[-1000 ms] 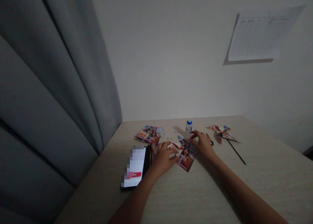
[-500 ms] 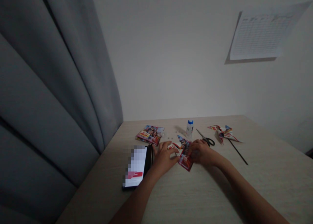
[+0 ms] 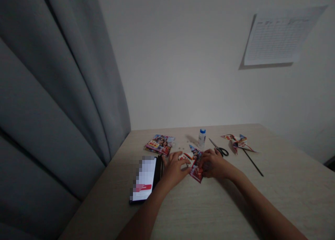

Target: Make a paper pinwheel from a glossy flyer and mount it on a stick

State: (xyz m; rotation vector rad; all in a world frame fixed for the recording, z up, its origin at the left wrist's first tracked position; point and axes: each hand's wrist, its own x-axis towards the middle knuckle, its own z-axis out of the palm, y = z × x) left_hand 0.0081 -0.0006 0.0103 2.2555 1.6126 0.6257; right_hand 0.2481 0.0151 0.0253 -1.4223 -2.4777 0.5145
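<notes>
A colourful printed paper pinwheel (image 3: 195, 176) with pointed, partly folded corners lies on the table between my hands. My left hand (image 3: 174, 168) grips its left part, thumb and fingers curled over a white and red fold. On the right side, the fingers of my right hand (image 3: 211, 163) are bent down onto the printed paper and hide part of it. Just beyond my right hand lie scissors (image 3: 223, 151) with black handles. A small glue bottle (image 3: 201, 138) with a blue cap stands upright behind the paper.
A phone (image 3: 143, 179) with a lit screen lies left of my left forearm. Behind it sits a stack of printed flyers (image 3: 160, 144). At the right is another paper pinwheel (image 3: 238, 142) on a black stick (image 3: 253, 162). A grey curtain (image 3: 78, 75) hangs at the left.
The view has shifted very slightly. Both hands stay on the paper in nearly the same place, with only a small movement of the right fingers.
</notes>
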